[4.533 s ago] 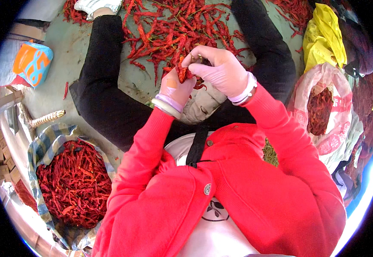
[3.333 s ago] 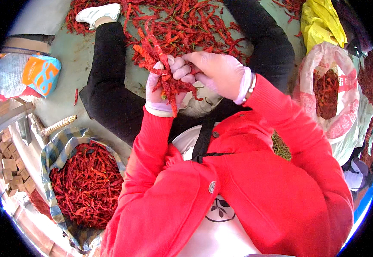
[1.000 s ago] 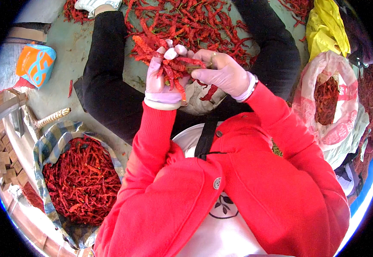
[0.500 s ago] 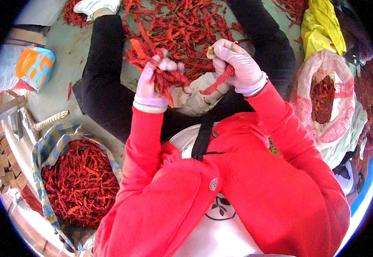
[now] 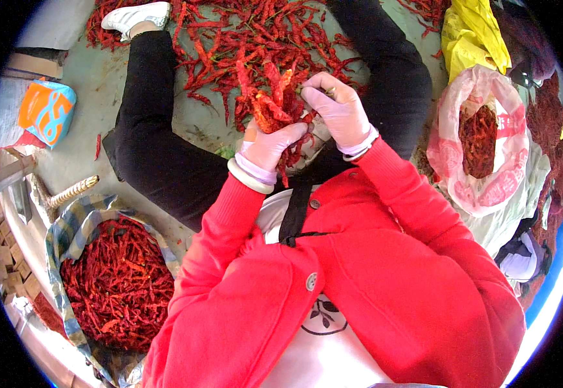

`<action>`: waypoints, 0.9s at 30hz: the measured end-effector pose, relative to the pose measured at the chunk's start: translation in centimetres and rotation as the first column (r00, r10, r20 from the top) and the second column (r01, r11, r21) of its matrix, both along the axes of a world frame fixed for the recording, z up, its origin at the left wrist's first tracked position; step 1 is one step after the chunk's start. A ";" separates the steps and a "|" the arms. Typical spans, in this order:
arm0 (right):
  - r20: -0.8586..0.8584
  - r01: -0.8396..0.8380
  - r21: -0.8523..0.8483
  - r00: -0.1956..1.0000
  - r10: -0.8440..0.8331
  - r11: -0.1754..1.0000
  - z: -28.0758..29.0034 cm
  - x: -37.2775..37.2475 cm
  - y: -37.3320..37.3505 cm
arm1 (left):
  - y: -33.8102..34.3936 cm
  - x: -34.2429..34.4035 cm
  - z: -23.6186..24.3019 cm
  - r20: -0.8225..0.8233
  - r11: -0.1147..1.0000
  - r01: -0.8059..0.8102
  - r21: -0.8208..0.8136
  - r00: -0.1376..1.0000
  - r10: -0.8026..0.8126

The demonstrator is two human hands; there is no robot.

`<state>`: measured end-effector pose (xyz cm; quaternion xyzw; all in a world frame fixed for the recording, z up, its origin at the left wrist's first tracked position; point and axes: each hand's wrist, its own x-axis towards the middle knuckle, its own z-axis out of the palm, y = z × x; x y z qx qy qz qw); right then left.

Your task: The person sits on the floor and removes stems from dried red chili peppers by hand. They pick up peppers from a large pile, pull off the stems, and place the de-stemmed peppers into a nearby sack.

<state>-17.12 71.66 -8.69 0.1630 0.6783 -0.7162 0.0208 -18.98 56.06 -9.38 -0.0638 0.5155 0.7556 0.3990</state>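
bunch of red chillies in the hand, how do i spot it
Start at the black-trousered legs spread on the floor. Between them, the gloved left hand grips the bunch of red chillies, held up, unlike the loose pile beyond.

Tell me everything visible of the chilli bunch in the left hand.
The chilli bunch is a loose cluster of wrinkled, dried-looking pods, dark red with some brighter orange-red. The gloved left hand holds it low; most point upward in the picture, a few hang below the thumb. The right hand is close to its right; contact there is unclear.
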 end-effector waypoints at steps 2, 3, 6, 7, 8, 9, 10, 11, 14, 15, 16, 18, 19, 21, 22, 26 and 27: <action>-0.070 -0.046 0.072 0.996 0.051 0.996 -0.4 0.1 0.7 | 0.3 0.2 0.1 -0.078 1.000 0.006 -0.002 0.997 -0.006; -0.111 -0.061 0.121 0.991 0.075 0.991 -0.8 0.3 0.9 | 0.5 0.4 0.1 -0.117 1.000 0.008 -0.003 0.993 -0.009; -0.087 -0.081 0.075 0.992 0.087 0.994 -0.8 0.5 1.0 | 0.4 0.4 0.0 -0.169 1.000 0.010 0.002 0.986 -0.009; 0.026 -0.065 -0.066 0.997 0.067 0.996 -0.1 0.5 0.9 | 0.1 0.4 0.1 -0.172 1.000 0.015 0.002 0.985 -0.014; 0.141 -0.032 -0.202 0.988 0.062 0.979 0.4 0.7 0.7 | -0.2 0.3 0.0 -0.179 0.999 0.054 0.002 0.982 -0.053; 0.157 0.009 -0.340 0.986 0.048 0.940 0.4 1.1 0.6 | -0.5 0.5 0.0 -0.178 0.998 0.062 0.023 0.982 -0.057; 0.172 0.048 -0.467 0.984 0.037 0.883 0.3 1.4 0.7 | -0.6 0.5 -0.1 -0.180 0.996 0.069 0.048 0.982 -0.059; 0.187 0.089 -0.584 0.982 0.027 0.807 0.2 1.8 0.7 | -0.7 0.6 0.0 -0.183 0.994 0.078 0.073 0.981 -0.063; 0.171 0.067 -0.323 0.985 -0.012 0.944 0.0 3.1 1.0 | -0.4 0.9 0.6 -0.134 0.982 0.164 0.088 0.979 -0.152; 0.159 0.056 -0.148 0.987 -0.032 0.987 0.1 3.7 1.2 | -0.2 1.0 0.8 -0.112 0.977 0.189 0.095 0.978 -0.179; 0.024 0.020 0.132 0.999 -0.024 0.991 0.1 4.6 1.7 | 0.3 1.4 0.7 -0.087 0.970 0.217 0.110 0.974 -0.208; 0.046 0.055 -0.040 0.998 -0.053 0.998 0.2 6.3 3.3 | 1.5 1.9 1.1 0.014 0.949 0.292 0.118 0.955 -0.296; 0.200 0.124 -0.225 0.977 -0.079 0.967 1.3 7.3 3.8 | 2.5 2.3 1.3 -0.032 0.928 0.339 0.154 0.941 -0.338; 0.205 0.282 -0.463 0.956 -0.208 0.840 1.7 9.3 5.1 | 4.9 2.8 1.8 -0.134 0.872 0.438 0.218 0.898 -0.418; 0.142 0.257 -0.574 0.966 -0.215 0.777 1.9 10.8 6.2 | 6.6 3.1 1.8 -0.202 0.841 0.490 0.228 0.869 -0.451; 0.261 0.486 -0.721 0.851 -0.457 0.494 3.1 18.6 8.4 | 12.0 6.1 2.7 -0.467 0.693 0.702 0.163 0.674 -0.573; 0.235 0.472 -0.794 0.820 -0.521 0.383 3.1 20.5 9.7 | 13.5 7.1 2.2 -0.505 0.646 0.756 0.109 0.602 -0.619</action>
